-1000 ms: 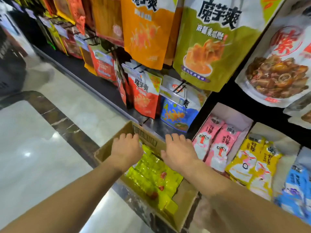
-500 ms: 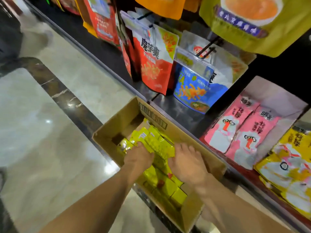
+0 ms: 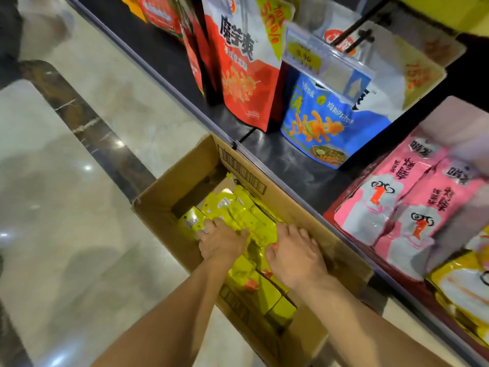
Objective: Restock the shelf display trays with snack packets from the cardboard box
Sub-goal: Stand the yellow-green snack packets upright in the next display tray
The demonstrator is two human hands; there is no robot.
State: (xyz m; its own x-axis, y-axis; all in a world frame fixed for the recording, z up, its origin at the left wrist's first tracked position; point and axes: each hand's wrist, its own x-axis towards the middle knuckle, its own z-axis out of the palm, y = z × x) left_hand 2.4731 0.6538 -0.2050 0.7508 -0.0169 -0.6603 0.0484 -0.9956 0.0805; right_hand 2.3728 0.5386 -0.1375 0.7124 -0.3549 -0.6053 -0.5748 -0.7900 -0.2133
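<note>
both hands down in cardboard box (image 3: 185,178) just beside shelf trays (image 3: 465,115). left hand (image 3: 223,241) curls round yellow packets (image 3: 246,215), right hand (image 3: 296,254) flat on them, fingers straight. none lifted out yet, so restocking looks all left.

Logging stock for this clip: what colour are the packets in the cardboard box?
The packets are yellow-green, some with small red marks; the head view shows them.
</note>
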